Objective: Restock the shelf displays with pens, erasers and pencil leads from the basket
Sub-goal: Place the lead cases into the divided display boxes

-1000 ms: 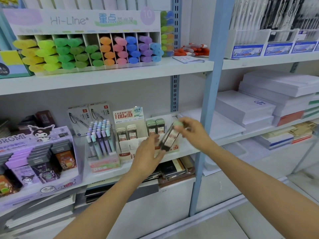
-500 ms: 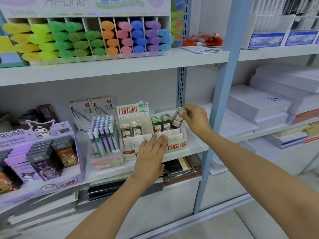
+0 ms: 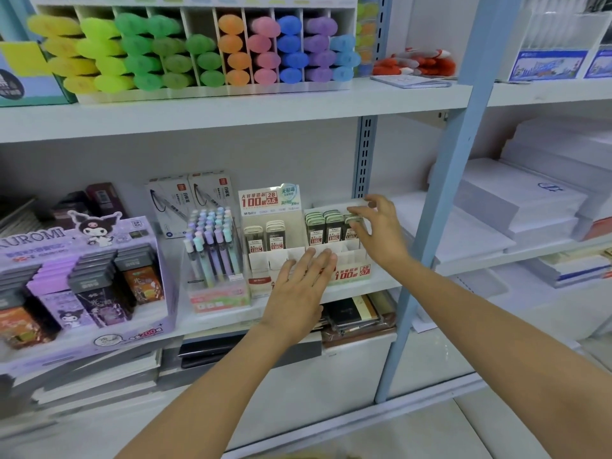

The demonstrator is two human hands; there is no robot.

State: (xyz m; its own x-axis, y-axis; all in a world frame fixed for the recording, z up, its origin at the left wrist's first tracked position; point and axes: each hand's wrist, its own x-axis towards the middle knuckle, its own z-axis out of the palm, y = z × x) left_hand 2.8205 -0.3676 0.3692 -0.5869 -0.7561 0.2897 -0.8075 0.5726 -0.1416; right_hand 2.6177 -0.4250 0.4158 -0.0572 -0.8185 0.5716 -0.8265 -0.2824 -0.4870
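I am steadying the 0.7 tray (image 3: 351,272) with my left hand (image 3: 299,288), fingers straight and together, lying flat against its front wall and gripping nothing. My right hand (image 3: 381,230) is reaching over the tray's right end with fingers loosely spread. The fingertips (image 3: 355,212) are touching the top of a lead case (image 3: 350,229) standing upright in the rightmost slot of the back row, and the thumb is lifted clear, so I am judging it a press or a touch, not a pinch. That case is looking seated, level with the 2 filled slots to its left. As for progress, the back row of this tray is showing 3 filled slots, but the front pockets are looking bare. The 0.5 tray (image 3: 265,260) just beside it is holding only 2 columns of leads, with room to their right. The pens (image 3: 212,246) in the clear stand to the left are looking well stocked. I am seeing no erasers I can name, and the basket is out of view, so I cannot tell how much stock is left.
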